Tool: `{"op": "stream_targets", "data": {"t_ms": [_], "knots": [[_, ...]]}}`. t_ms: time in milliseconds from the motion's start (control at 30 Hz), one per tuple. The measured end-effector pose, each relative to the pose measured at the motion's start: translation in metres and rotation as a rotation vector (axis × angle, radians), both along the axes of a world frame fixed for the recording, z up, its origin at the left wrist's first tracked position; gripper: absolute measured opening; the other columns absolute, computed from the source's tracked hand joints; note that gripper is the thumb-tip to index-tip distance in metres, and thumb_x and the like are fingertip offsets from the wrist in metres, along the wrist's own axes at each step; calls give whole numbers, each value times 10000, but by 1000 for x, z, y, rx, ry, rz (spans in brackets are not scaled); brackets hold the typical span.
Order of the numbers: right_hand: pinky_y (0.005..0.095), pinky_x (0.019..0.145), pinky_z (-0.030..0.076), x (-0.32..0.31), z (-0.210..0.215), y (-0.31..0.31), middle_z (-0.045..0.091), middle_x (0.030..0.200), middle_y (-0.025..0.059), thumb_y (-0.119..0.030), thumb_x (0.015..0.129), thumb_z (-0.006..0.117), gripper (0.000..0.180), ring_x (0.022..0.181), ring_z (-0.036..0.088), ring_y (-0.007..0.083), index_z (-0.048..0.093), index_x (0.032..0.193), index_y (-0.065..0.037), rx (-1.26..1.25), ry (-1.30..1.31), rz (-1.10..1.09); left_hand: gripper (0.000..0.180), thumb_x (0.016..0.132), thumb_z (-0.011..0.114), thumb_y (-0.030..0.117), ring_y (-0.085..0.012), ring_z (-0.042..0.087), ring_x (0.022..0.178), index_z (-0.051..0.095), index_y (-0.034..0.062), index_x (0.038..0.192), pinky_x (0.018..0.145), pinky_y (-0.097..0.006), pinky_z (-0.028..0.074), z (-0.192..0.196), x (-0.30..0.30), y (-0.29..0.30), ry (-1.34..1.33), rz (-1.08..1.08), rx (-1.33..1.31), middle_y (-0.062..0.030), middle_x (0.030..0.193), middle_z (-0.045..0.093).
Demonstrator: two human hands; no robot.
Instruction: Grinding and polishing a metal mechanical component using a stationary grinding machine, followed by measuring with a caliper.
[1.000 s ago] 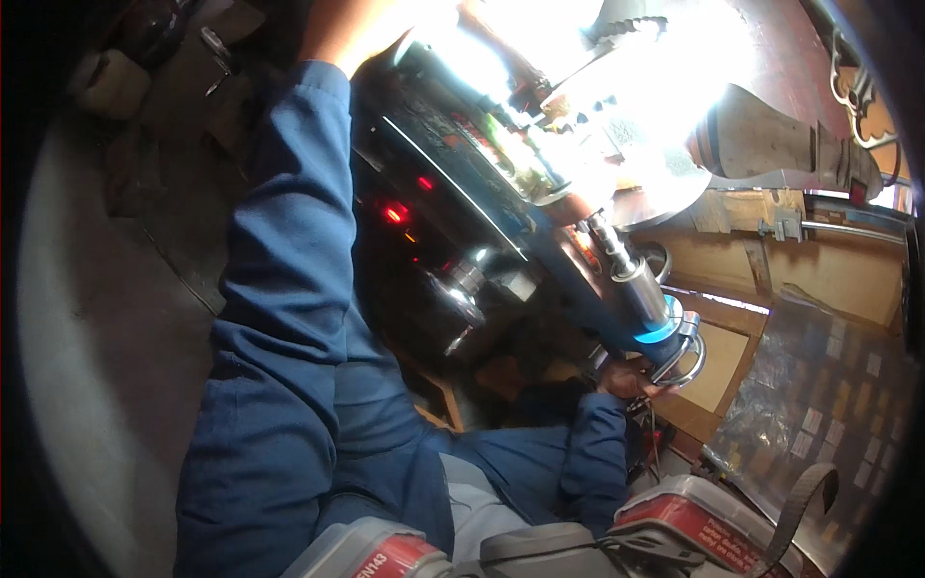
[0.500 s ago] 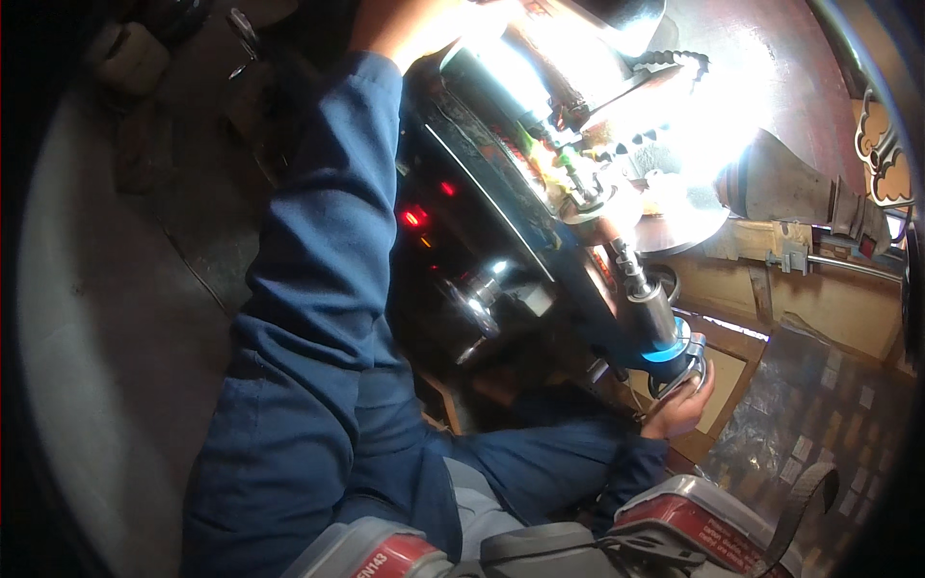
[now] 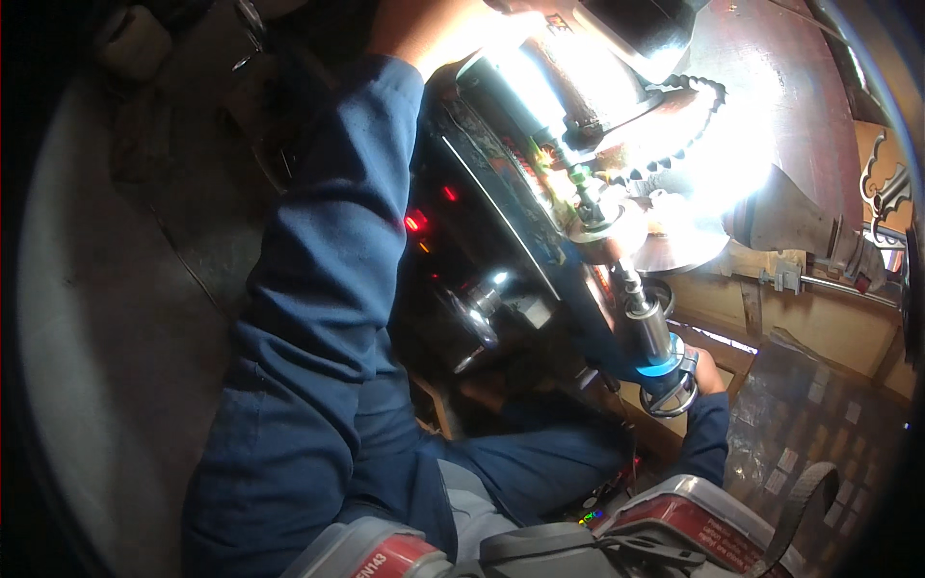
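glare: white blowout, upper right of centre | left: dim | red lights: glowing in shadow | rim: black, curved

L hand: up at top edge, by machine; fingertips lost in glare, grip n/a to judge.
L sleeve: dk blue, runs up from lower L.
R hand: at far side of metal tube w/ blue ring, fingers mostly hidden behind it.
Wire loop: at tube's lower end, nr R hand.
Lamp: dk head, top ctr, v. bright light below.
Beaded hose: blk, curved, R of lamp.
Red lights: just R of L sleeve.
Silver wheel: below machine, approx. ctr.
Plastic sheet: clear, lower R.
Mask filters: gray/red, bottom edge.
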State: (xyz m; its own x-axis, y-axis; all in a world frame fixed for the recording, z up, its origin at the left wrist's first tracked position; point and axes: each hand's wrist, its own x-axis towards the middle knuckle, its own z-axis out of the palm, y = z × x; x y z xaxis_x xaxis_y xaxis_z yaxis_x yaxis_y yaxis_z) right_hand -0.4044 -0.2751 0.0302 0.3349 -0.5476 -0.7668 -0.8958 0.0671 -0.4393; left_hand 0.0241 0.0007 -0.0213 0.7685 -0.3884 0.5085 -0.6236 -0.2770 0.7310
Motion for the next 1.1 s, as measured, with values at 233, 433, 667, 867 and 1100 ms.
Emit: {"op": "stream_targets", "data": {"t_ms": [233,433,667,867,1100], "knots": [[253,655,471,67,-67,17,673,872,57,-151,962,433,299,716,599,108,657,1022,39,272,196,174,270,788,719,294,-311,683,752,696,35,862,663,-374,510,0,0,3,-34,7,21,-187,788,674],[251,649,470,83,-91,28,672,874,55,-152,962,433,297,713,597,106,655,1024,35,333,272,203,252,788,715,309,-326,672,748,701,64,844,655,-391,506,-1,-2,5,6,43,-15,-180,771,668],[249,641,468,76,-80,23,671,876,53,-153,961,433,294,709,595,104,653,1027,31,298,259,150,260,799,682,342,-355,657,759,695,83,813,655,-437,499,-1,0,10,10,51,12,-182,762,656],[248,635,466,42,-47,5,669,878,51,-154,960,433,292,706,594,102,651,1030,28,194,154,38,272,781,697,357,-356,657,770,699,90,830,667,-430,502,-1,0,6,42,44,36,-179,776,661],[246,628,464,-12,-6,-12,668,881,49,-155,959,433,289,702,592,100,648,1032,24,-53,-11,-109,255,768,717,319,-332,670,783,701,77,846,680,-409,509,-3,-1,2,22,60,33,-173,791,672]]}}
